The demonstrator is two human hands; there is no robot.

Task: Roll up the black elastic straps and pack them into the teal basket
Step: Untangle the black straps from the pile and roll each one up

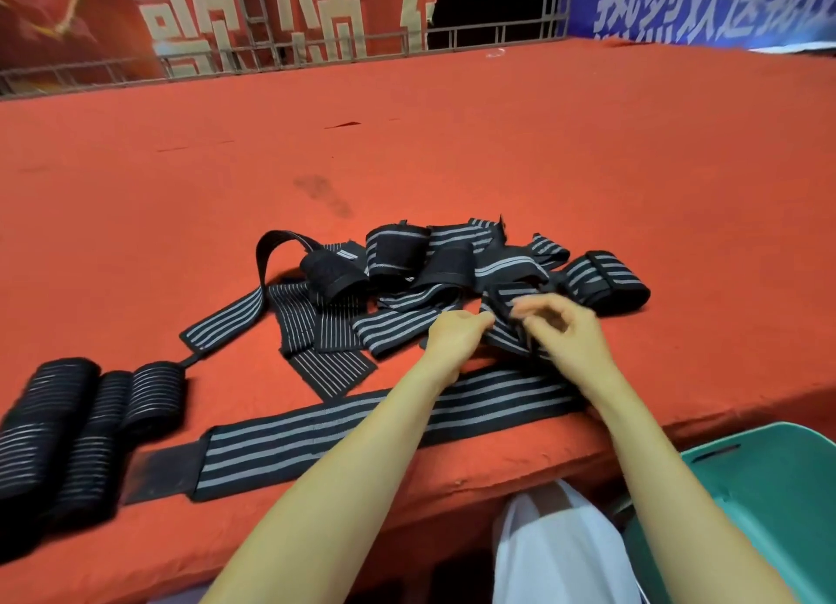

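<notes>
One striped black strap (503,332) lies bunched at the near edge of a loose pile of straps (407,264) in the middle of the red tabletop (452,151). The left hand (454,336) pinches its folded end between thumb and fingers. The right hand (567,329) has its fingers curled on the same strap just beside; they are blurred.

Nearer the front edge, a long strap (316,427) lies flat and stretched out, passing under both forearms. Three rolled straps (68,422) lie side by side at the far left of the tabletop, well apart from the hands.

Below the tabletop's front edge at the lower right stands the teal basket (769,490); its inside is out of view. A white plastic bag (556,549) sits just left of it. Behind the tabletop hang a red banner (68,15) and a blue banner (701,6).
</notes>
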